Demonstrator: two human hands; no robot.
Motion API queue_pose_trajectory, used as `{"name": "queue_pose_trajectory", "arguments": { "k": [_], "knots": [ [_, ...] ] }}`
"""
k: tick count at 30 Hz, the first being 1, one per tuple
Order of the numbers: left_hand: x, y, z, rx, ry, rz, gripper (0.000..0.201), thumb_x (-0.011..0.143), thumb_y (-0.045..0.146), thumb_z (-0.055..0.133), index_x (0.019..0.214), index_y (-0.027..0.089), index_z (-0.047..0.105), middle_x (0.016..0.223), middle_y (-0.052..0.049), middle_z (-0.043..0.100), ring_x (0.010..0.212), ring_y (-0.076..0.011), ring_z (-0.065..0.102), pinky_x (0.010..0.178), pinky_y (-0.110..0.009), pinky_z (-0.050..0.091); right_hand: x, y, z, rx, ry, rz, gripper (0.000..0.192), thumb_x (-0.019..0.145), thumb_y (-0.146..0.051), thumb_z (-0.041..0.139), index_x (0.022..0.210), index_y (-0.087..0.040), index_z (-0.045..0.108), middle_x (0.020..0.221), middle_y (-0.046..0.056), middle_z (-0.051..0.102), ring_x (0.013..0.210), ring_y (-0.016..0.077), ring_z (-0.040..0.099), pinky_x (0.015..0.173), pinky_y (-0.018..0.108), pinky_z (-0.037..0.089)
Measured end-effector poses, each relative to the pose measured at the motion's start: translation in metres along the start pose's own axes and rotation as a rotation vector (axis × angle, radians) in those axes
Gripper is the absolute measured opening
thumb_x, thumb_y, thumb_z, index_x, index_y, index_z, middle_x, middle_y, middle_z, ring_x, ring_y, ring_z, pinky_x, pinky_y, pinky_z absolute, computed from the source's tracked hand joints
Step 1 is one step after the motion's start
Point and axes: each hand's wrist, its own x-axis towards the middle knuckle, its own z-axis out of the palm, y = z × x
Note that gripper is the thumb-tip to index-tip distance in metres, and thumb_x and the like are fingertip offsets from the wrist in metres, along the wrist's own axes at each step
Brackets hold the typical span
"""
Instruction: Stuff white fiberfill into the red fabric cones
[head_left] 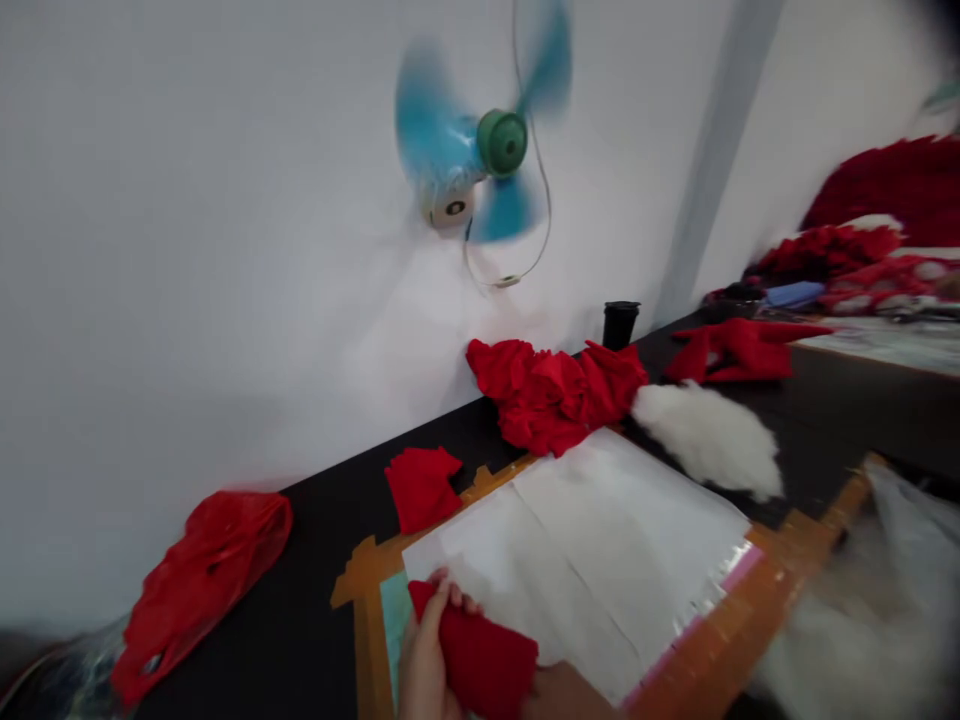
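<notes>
A red fabric piece (487,655) is in my left hand (429,650), low in the view over the white board. The thumb lies along its left end and the fingers curl over its upper edge. At the right end of the fabric is my right hand (566,692). Its fingers are hidden by the fabric, so I cannot tell whether they are inside it or behind it. Another flat red fabric piece (424,488) lies just beyond the board. A fluffy clump of white stuffing (709,435) rests to the right of the board.
The white work sheet (600,520) is edged with brown tape (371,620) on a black table (247,610). Red cloth (559,390) is heaped against the wall, near a black cup (620,325). A red plastic bag (202,585) sits left. A blue fan (502,142) spins above.
</notes>
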Motion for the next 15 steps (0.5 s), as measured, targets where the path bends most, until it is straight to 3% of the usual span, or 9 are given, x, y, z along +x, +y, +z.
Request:
{"name": "queue_pose_trajectory", "arguments": {
  "k": [3, 6, 9, 12, 15],
  "knots": [
    [0.018, 0.017, -0.014, 0.266, 0.034, 0.084, 0.048, 0.066, 0.02, 0.08, 0.109, 0.021, 0.059, 0.098, -0.006, 0.07, 0.091, -0.0205, 0.068, 0.079, -0.028, 0.054, -0.008, 0.038, -0.044, -0.016, 0.041, 0.004, 0.026, 0.092, -0.015, 0.046, 0.1, -0.027, 0.067, 0.09, 0.001, 0.072, 0.077, 0.0147, 0.066, 0.071, 0.025, 0.054],
    [0.039, 0.028, -0.035, 0.525, 0.109, 0.263, 0.059, 0.063, 0.03, 0.082, 0.116, 0.023, 0.056, 0.126, -0.01, 0.061, 0.123, -0.0295, 0.055, 0.101, -0.038, 0.047, -0.011, 0.099, -0.1, -0.156, 0.306, 0.19, 0.027, 0.091, -0.013, 0.041, 0.098, -0.021, 0.065, 0.087, 0.005, 0.069, 0.078, 0.0162, 0.066, 0.071, 0.028, 0.054],
    [0.047, 0.031, -0.045, 0.734, 0.19, 0.408, 0.068, 0.066, 0.044, 0.075, 0.125, 0.019, 0.05, 0.142, -0.016, 0.048, 0.134, -0.0359, 0.043, 0.11, -0.047, 0.038, 0.001, 0.168, -0.138, -0.341, 0.347, 0.297, 0.028, 0.089, -0.017, 0.045, 0.111, -0.02, 0.062, 0.107, 0.011, 0.067, 0.093, 0.0214, 0.065, 0.082, 0.037, 0.055],
    [0.042, 0.022, -0.042, 0.88, 0.14, 0.597, 0.063, 0.069, 0.05, 0.066, 0.121, 0.018, 0.053, 0.14, -0.017, 0.049, 0.133, -0.0364, 0.044, 0.111, -0.05, 0.037, 0.028, 0.218, -0.141, -0.4, 0.249, 0.251, 0.042, 0.08, -0.011, 0.052, 0.121, -0.02, 0.06, 0.136, 0.014, 0.054, 0.121, 0.028, 0.054, 0.097, 0.047, 0.048],
    [0.039, 0.0, -0.038, 0.963, 0.014, 0.823, 0.047, 0.073, 0.049, 0.062, 0.11, 0.02, 0.061, 0.132, -0.014, 0.057, 0.128, -0.0336, 0.049, 0.11, -0.051, 0.038, 0.053, 0.233, -0.122, -0.383, 0.149, 0.213, 0.042, 0.073, -0.008, 0.059, 0.113, -0.019, 0.067, 0.125, 0.013, 0.063, 0.108, 0.0267, 0.062, 0.093, 0.044, 0.051]
  ]
}}
